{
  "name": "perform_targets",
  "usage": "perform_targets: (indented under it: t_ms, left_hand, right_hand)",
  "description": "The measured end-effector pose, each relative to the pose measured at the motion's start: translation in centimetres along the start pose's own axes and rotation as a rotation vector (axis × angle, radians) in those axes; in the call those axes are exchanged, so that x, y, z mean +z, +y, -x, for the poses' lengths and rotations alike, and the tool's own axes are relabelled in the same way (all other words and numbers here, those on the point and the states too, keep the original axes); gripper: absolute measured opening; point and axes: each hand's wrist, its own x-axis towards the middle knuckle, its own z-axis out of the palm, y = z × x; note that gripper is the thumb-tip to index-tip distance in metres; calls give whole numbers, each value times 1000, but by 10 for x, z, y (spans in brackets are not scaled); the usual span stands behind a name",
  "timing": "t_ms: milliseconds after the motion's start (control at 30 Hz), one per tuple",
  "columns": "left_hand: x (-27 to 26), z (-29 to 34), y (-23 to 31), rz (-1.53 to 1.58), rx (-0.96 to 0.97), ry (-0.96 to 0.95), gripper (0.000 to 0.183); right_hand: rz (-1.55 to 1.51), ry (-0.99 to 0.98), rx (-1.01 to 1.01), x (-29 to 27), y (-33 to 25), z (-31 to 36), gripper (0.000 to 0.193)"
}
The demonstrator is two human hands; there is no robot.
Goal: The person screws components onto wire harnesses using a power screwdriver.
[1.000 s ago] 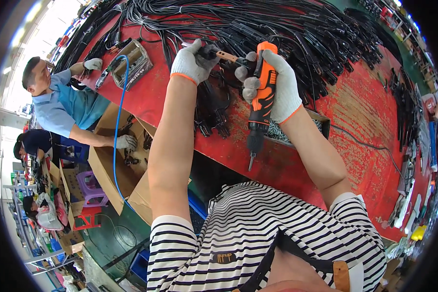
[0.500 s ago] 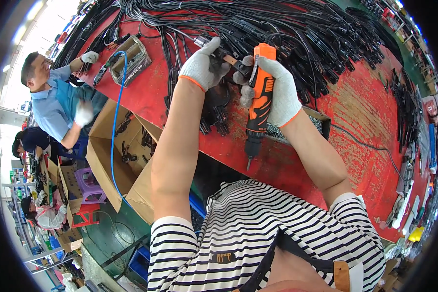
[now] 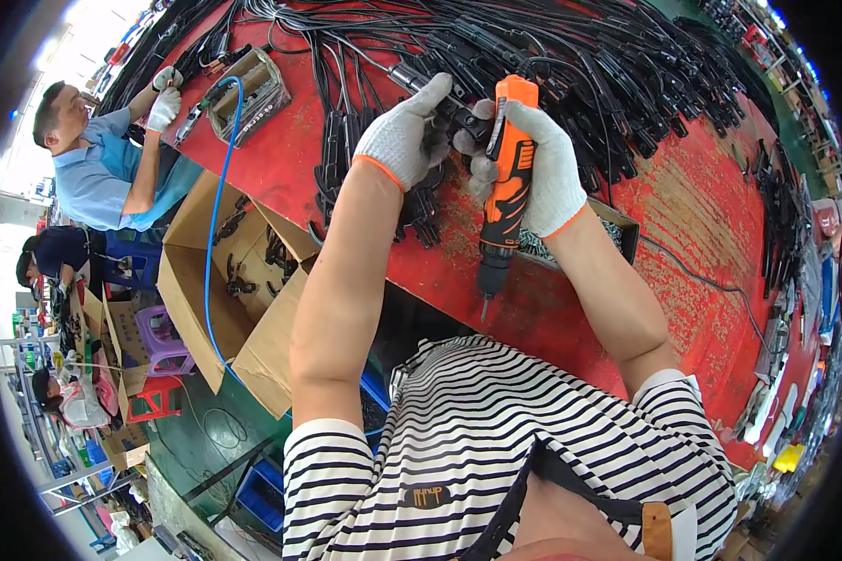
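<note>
My left hand, in a white knit glove with an orange cuff, is closed round a black clamp-like cable end with a cable running off its far side. In my gloved right hand is an orange and black cordless screwdriver, held so its bit points back toward my body. The fingertips of the right hand meet the near end of the black piece; exactly how they touch it is hidden. More black cable ends lie beside and below my left hand on the red table.
A tray of small metal fasteners sits behind my right forearm. A long heap of black cables covers the far side. To the left are a parts box, a blue hose, an open carton and a co-worker.
Both my hands have shifted slightly right, with the screwdriver. A copper-coloured strip seen between them is now out of sight. The co-worker's gloved hands have come together.
</note>
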Motion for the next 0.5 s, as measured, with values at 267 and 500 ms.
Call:
perform_targets:
  t_ms: [267,500]
  left_hand:
    - [30,38,-20,333,-65,-105,34]
    - [27,27,-32,315,84,-33,23]
  right_hand:
    - [28,-21,-12,-3,6,4,35]
    - [98,-55,73,-3,6,26,41]
